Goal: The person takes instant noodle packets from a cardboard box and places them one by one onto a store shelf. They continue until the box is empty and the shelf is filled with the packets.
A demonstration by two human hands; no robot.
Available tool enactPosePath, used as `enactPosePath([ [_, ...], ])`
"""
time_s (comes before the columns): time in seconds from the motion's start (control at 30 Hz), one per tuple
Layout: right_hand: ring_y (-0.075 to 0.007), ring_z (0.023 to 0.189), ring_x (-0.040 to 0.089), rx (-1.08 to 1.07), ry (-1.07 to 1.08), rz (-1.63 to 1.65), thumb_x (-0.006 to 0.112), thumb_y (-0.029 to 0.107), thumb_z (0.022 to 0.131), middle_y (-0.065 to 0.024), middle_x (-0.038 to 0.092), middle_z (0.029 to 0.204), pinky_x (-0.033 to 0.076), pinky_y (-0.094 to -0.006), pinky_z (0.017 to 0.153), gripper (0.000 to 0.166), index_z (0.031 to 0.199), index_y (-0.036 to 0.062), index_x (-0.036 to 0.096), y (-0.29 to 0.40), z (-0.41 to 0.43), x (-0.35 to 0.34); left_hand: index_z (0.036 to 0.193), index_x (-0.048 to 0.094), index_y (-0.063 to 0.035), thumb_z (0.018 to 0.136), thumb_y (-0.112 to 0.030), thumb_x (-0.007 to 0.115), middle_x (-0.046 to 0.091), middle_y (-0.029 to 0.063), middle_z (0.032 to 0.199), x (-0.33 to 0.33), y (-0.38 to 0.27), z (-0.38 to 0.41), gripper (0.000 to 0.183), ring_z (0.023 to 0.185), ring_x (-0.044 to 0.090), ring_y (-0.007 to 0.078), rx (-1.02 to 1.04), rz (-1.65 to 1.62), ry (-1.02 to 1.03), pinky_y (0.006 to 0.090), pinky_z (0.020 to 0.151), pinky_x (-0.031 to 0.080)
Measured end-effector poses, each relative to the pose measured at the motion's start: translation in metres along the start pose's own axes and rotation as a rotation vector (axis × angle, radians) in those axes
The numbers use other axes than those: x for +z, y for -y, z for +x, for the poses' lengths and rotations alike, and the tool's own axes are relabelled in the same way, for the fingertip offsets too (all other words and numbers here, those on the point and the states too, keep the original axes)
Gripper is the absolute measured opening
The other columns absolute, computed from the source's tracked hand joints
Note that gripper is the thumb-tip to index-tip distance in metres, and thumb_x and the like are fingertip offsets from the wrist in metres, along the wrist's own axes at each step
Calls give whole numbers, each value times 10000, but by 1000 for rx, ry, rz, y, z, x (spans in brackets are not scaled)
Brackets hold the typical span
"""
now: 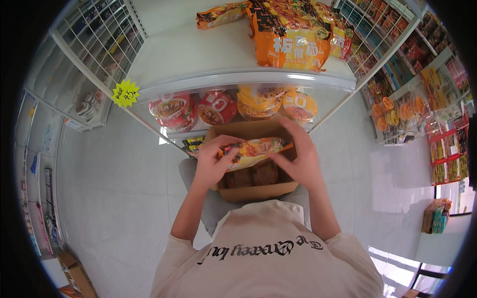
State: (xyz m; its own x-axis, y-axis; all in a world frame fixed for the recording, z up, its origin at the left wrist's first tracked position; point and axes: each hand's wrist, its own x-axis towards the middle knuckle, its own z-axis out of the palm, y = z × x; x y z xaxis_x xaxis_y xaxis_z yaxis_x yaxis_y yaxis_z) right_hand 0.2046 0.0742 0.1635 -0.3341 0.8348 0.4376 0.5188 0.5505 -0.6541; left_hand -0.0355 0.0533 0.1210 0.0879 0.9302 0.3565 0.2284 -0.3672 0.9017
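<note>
My left hand grips the left end of a shiny orange and yellow noodle packet, thumb on the near side and fingers behind. Beside the packet's other end is my right hand, thumb and fingers spread wide; it is blurred, and contact with the packet is unclear. Both hands are over an open cardboard box. Inside the box, dark reddish-brown packs lie in shadow below the packet. The box rests on a grey seat or stool, mostly hidden beneath it.
Ahead, a white shelf carries stacked orange noodle packs and a packet lying flat. Red instant noodle bowls and yellow ones stand beneath it. Wire grid panels flank the shelf. A yellow price tag hangs at its left corner.
</note>
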Motion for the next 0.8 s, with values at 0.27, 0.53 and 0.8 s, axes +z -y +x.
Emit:
enactPosePath([
  [0.27,-352,926,674,-131,327,52,743,302,860,-165,709,1055,538,-410,796,515,1302,64,629,1,12,-5,1135,695,-40,809,-159,791,709,122,1141,-26,-52,41,360,1056,664,267,297,154,379,367,917,519],
  [0.53,-362,695,670,74,123,40,775,228,849,-175,703,820,529,-372,620,402,1152,-16,673,-4,20,-32,1284,556,-30,862,-192,760,639,102,1243,-106,-17,209,496,1118,631,242,176,351,-200,374,961,496],
  [0.8,-138,601,614,-128,-44,190,768,198,886,-95,689,727,480,-305,571,280,1017,-28,669,29,90,-89,1270,536,46,750,-351,833,648,218,1223,-130,92,348,718,1178,620,353,-37,659,-284,412,969,503],
])
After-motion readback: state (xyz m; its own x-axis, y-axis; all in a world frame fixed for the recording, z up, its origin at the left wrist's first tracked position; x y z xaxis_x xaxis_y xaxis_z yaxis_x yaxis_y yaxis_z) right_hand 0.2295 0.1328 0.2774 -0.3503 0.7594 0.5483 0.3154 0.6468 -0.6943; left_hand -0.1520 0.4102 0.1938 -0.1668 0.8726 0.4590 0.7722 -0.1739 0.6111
